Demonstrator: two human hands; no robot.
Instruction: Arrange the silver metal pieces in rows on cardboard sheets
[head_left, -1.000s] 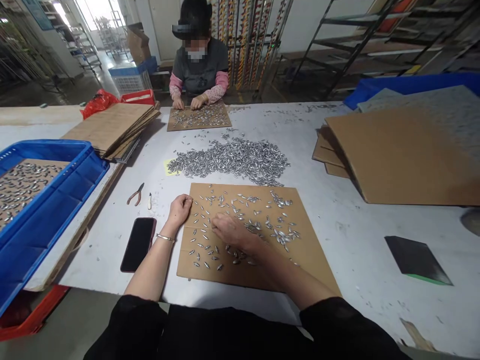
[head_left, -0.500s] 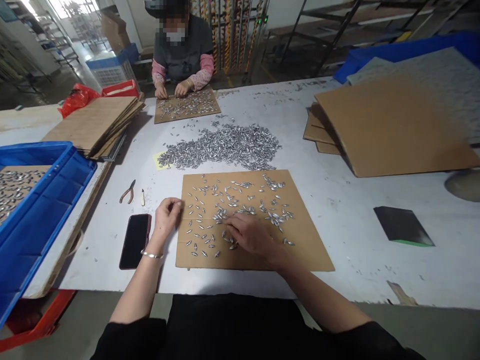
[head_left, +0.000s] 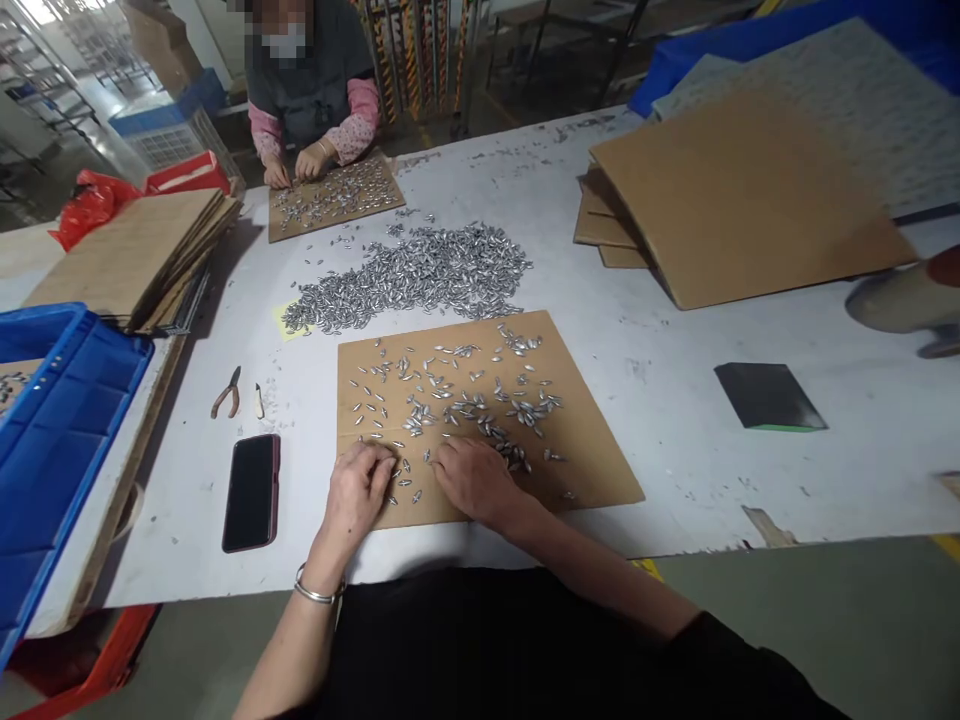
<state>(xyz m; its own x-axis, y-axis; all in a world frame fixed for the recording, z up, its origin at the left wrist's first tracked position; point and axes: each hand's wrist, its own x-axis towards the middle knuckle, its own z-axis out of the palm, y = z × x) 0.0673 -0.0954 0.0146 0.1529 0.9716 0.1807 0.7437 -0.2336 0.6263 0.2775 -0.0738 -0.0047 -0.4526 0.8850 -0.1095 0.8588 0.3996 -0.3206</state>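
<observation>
White table (head_left: 630, 400), one phone (head_left: 251, 492), one cardboard sheet (head_left: 589, 465), dozens of silvery pieces (head_left: 531, 411), two hands (head_left: 358, 485) (head_left: 474, 480) half-curled, any hold unclear.

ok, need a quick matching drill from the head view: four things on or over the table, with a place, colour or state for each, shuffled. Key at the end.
Things
1. phone
2. pliers
3. heap of metal pieces
4. left hand

Places, colours, states
A. silver, just beyond the near cardboard sheet
B. at the sheet's near left part, with a bangle at the wrist
C. black, with a reddish rim
D. beside the small white-handled tool

Pairs: 1-C, 2-D, 3-A, 4-B
</observation>
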